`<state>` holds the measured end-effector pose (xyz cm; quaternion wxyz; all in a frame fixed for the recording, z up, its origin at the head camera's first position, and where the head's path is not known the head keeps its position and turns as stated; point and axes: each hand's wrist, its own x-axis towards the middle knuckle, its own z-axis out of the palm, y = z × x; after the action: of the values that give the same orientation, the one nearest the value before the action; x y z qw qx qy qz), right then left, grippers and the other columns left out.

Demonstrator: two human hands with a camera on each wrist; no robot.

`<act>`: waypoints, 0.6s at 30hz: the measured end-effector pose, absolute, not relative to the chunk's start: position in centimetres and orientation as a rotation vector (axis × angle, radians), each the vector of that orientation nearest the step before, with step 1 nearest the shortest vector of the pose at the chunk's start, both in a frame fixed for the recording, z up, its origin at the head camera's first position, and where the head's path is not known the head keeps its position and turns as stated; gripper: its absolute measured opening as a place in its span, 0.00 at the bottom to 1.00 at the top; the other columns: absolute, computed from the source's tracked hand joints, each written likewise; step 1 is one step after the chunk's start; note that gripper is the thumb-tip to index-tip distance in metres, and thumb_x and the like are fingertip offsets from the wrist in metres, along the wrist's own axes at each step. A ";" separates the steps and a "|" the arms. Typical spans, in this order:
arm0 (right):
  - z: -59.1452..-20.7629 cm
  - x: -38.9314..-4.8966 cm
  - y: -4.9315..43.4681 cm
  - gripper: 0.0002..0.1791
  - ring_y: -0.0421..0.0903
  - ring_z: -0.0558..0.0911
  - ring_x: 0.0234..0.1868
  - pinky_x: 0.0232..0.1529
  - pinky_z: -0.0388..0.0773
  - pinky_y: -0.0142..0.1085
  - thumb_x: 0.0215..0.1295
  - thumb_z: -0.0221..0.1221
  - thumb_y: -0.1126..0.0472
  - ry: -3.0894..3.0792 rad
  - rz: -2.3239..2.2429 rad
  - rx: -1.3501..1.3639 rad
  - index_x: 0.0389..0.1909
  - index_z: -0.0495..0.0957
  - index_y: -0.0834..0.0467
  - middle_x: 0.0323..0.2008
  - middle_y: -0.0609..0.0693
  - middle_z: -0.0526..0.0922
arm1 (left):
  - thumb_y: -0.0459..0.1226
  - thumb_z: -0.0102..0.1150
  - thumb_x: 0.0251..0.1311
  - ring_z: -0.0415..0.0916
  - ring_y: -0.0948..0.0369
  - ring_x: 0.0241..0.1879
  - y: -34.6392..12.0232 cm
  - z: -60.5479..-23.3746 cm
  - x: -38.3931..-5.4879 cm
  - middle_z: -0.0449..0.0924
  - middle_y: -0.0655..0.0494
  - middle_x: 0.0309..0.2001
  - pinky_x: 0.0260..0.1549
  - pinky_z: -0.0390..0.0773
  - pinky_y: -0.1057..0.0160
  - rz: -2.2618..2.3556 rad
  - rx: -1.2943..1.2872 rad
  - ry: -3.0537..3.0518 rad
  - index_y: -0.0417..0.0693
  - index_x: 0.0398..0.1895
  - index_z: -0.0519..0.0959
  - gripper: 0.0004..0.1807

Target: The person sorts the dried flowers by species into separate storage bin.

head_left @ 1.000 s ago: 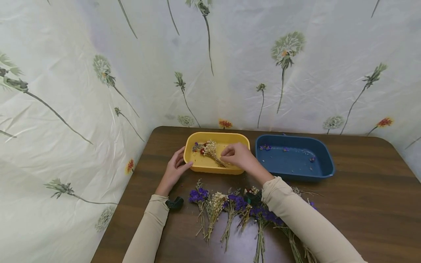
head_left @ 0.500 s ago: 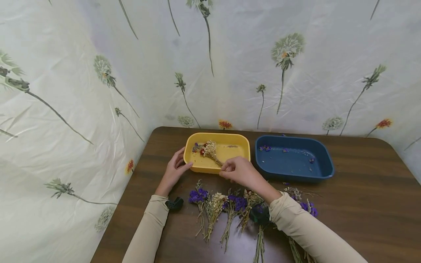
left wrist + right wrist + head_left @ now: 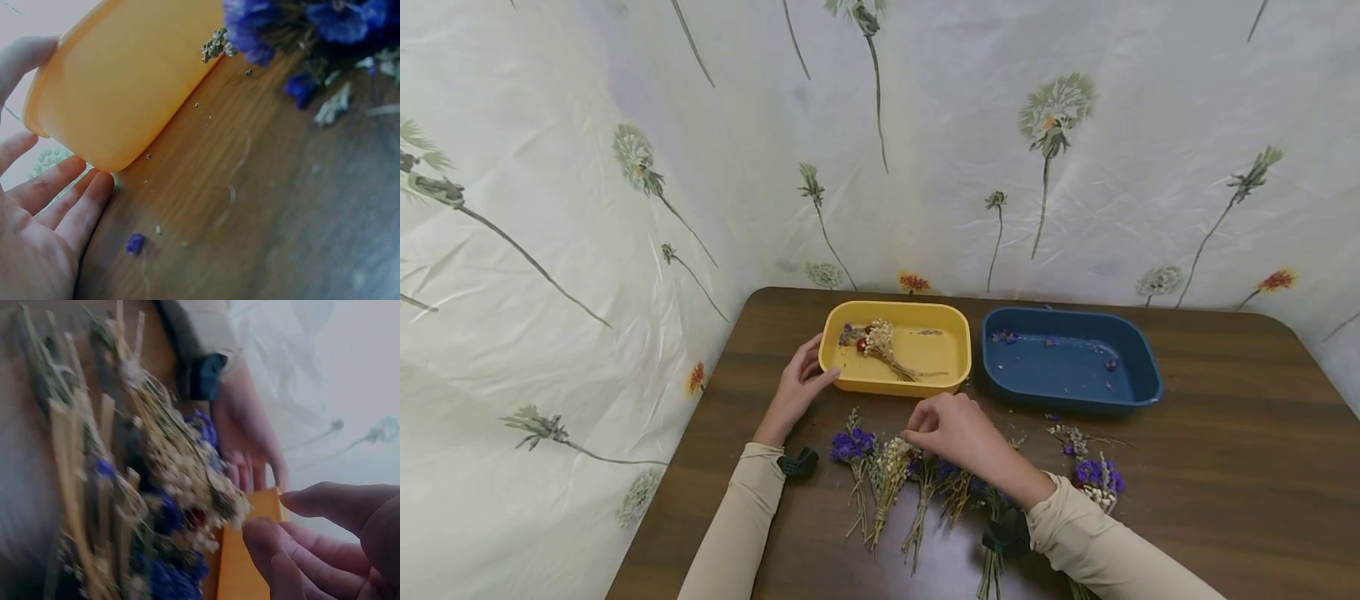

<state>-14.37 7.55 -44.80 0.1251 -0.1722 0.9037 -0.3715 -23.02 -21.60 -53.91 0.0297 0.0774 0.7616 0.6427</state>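
Note:
My left hand point(image 3: 792, 393) holds the left end of a yellow tray point(image 3: 891, 388), thumb at the front rim and fingers against the outer wall. In the left wrist view the fingertips point(image 3: 100, 181) meet the tray's side. Inside it lie a small dried bouquet point(image 3: 882, 342) with cream and red heads and some loose bits. My right hand point(image 3: 958, 437) hovers over a row of dried bouquets, its fingertips close to a cream-flowered bouquet point(image 3: 889, 467). In the right wrist view thumb and fingers point(image 3: 325, 550) are apart with nothing between them.
A blue tray point(image 3: 1052, 375) with scattered purple petals stands to the right of the yellow one. A purple-flowered bouquet point(image 3: 852, 447) lies at the left end of the row, and another purple bouquet point(image 3: 1099, 475) lies at the right. A flower-printed cloth point(image 3: 940, 167) hangs behind the table.
My right hand has come out of the yellow tray and moved toward me, over the bouquets. A thin stem piece now shows in the tray. The left hand has stayed put.

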 end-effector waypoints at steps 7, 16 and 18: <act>-45.3 -11.9 6.2 0.08 0.30 0.79 0.21 0.27 0.78 0.31 0.61 0.70 0.56 2.869 -0.813 -0.666 0.23 0.86 0.44 0.22 0.35 0.86 | 0.44 0.65 0.70 0.69 0.47 0.72 -21.7 -53.9 -23.1 0.68 0.45 0.74 0.69 0.74 0.48 1.956 0.221 2.327 0.65 0.82 0.57 0.40; -46.8 -9.8 4.4 0.23 0.35 0.67 0.14 0.15 0.63 0.34 0.61 0.70 0.43 3.063 -0.467 -0.817 0.09 0.77 0.42 0.10 0.35 0.73 | 0.41 0.66 0.69 0.70 0.44 0.72 -21.5 -51.7 -22.2 0.67 0.40 0.74 0.67 0.77 0.51 1.946 0.233 2.300 0.55 0.82 0.57 0.42; -47.1 -9.5 4.1 0.30 0.37 0.63 0.12 0.12 0.60 0.35 0.61 0.69 0.39 3.084 -0.383 -0.809 0.06 0.69 0.44 0.08 0.37 0.66 | 0.41 0.66 0.69 0.69 0.44 0.72 -21.4 -51.1 -21.9 0.67 0.39 0.74 0.67 0.77 0.51 1.955 0.236 2.299 0.54 0.82 0.58 0.41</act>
<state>-9.52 4.10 -47.14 -0.0349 -0.2518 0.9597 -0.1193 -21.87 -21.37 -51.11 0.0573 0.0779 0.7581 0.6449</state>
